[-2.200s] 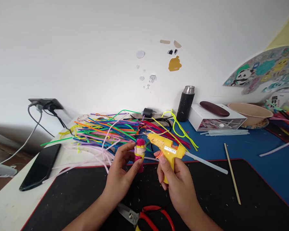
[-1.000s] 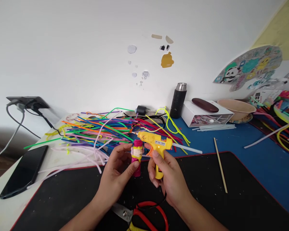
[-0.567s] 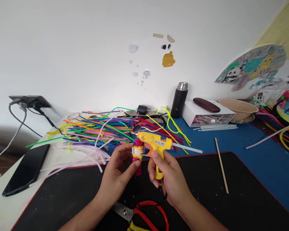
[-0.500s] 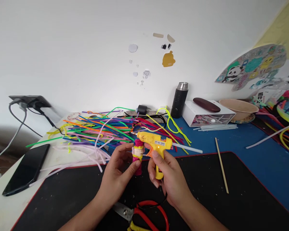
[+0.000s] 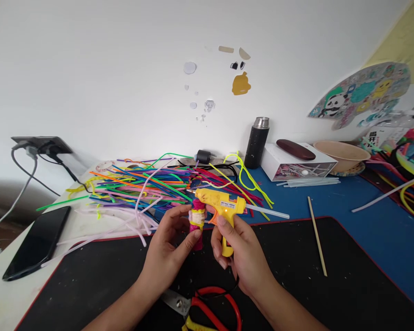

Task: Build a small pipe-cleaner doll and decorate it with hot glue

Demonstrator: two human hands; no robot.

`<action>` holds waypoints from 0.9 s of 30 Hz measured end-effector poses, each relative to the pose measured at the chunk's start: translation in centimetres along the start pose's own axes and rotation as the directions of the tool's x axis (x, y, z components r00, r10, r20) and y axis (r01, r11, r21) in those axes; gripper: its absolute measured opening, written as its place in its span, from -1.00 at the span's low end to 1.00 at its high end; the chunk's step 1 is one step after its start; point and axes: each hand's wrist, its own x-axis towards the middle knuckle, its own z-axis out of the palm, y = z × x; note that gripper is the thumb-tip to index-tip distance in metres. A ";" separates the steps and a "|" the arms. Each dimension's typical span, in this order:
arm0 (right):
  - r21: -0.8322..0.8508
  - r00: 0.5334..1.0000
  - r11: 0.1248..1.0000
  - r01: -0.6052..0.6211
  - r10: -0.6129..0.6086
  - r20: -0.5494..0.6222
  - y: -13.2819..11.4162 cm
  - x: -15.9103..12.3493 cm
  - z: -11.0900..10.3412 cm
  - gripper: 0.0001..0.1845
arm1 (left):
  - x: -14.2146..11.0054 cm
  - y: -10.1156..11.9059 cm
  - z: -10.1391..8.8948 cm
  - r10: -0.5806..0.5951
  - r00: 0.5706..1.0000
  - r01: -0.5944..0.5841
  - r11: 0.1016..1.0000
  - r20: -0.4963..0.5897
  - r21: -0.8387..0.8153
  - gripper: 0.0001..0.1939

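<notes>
My left hand [image 5: 172, 241] is closed around a small upright roll [image 5: 197, 220] of magenta, pale pink and yellow pipe cleaner. A yellow hot glue gun [image 5: 221, 204] is gripped by its handle in my right hand [image 5: 243, 246]. Its nozzle points left, right above the top of the roll; whether it touches cannot be made out. A clear glue stick [image 5: 269, 212] juts from the gun's back, and a small light glows on its side. Below both hands, scissors [image 5: 216, 305] with red and yellow handles lie on the black mat [image 5: 124, 280].
Many coloured pipe cleaners [image 5: 138, 184] are heaped behind my hands. A phone [image 5: 37, 243] lies at left, a wooden stick [image 5: 317, 236] at right. Along the back stand a black flask [image 5: 257, 143], a white box [image 5: 298, 161] and a beige bowl [image 5: 343, 151]. Spare glue sticks [image 5: 308, 182] lie before the box.
</notes>
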 end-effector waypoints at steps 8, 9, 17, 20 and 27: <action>0.004 1.000 1.000 -0.003 0.003 -0.009 0.0 -0.1 0.1 -0.32 | 0.1 0.0 0.1 -0.003 1.000 0.003 1.000 -0.002 -0.003 -0.54; 0.005 1.000 1.000 -0.005 0.005 -0.007 0.0 -0.1 0.1 -0.32 | 0.1 0.0 0.1 -0.002 1.000 0.002 1.000 -0.004 -0.004 -0.54; -0.009 1.000 1.000 -0.015 0.015 -0.003 0.0 0.1 0.0 -0.33 | 0.0 0.4 0.2 -0.005 1.000 0.005 1.000 -0.008 -0.015 -0.55; -0.007 1.000 1.000 -0.014 0.014 -0.002 -0.1 0.1 0.1 -0.36 | 0.0 0.3 0.2 0.000 1.000 0.000 1.000 -0.009 -0.008 -0.55; -0.006 1.000 1.000 -0.003 0.003 -0.008 0.0 0.0 0.1 -0.37 | 0.1 0.2 0.3 0.013 1.000 -0.013 1.000 0.003 -0.010 -0.56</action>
